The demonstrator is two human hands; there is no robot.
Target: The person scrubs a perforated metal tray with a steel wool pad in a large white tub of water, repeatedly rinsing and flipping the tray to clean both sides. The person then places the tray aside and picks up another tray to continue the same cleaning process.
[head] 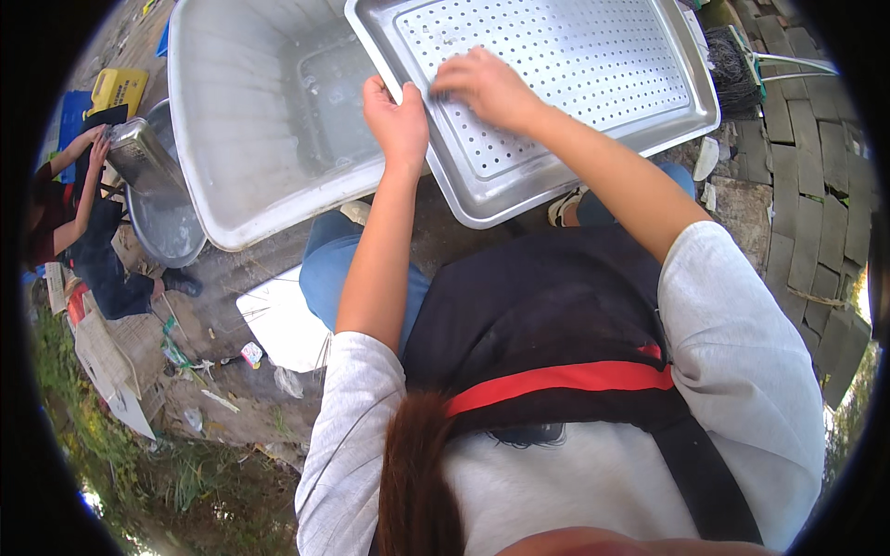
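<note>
A rectangular perforated metal tray (577,55) lies tilted over the right side of a large white plastic tub (229,139), which has some cloudy water in its bottom. With its thumb over the rim, my left hand (398,121) grips the tray's left edge. My right hand (487,87) is over the tray's left part, its fingers bent down at the inner border and blurred. Whether it holds something small under the fingers cannot be seen.
At the left a co-worker holds a metal pan (146,156) over a metal basin (167,222). Behind stands a yellow jug (119,90). A white board (285,320) lies on the ground by my left leg. Dark wire-like bristles (731,73) and stacked grey tiles (806,194) are at the right.
</note>
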